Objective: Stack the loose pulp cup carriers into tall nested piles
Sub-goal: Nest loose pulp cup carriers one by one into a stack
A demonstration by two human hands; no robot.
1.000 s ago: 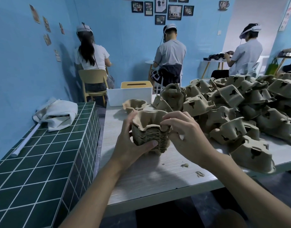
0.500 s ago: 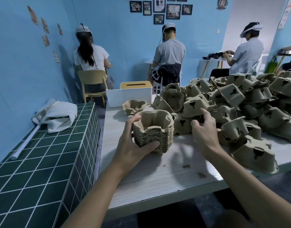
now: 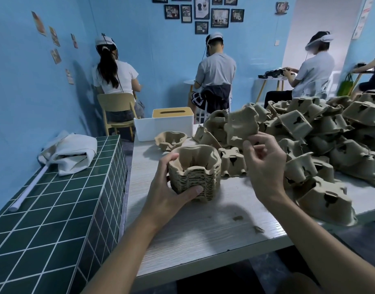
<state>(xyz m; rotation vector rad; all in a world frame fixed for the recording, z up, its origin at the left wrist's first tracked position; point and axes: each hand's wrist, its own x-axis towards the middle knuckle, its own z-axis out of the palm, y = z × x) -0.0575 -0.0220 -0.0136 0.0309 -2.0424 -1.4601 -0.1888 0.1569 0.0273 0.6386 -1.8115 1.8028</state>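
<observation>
A nested pile of brown pulp cup carriers [image 3: 196,175] stands on the pale wooden table [image 3: 203,230]. My left hand [image 3: 169,187] grips its left side, thumb across the front. My right hand [image 3: 265,164] pinches one loose carrier [image 3: 241,128] by its lower edge and holds it tilted in the air, up and to the right of the pile. A big heap of loose carriers [image 3: 322,145] covers the table's right half. One more carrier [image 3: 170,140] lies alone behind the pile.
A white box with a yellow slotted lid [image 3: 167,124] stands at the table's far edge. A green tiled counter [image 3: 55,209] with a white cloth [image 3: 70,151] is on the left. Several people sit with their backs to me. Pulp scraps [image 3: 238,218] lie near the front.
My right hand left the pile, reached into the heap and has lifted one loose carrier out of it. My left hand has kept its hold on the pile.
</observation>
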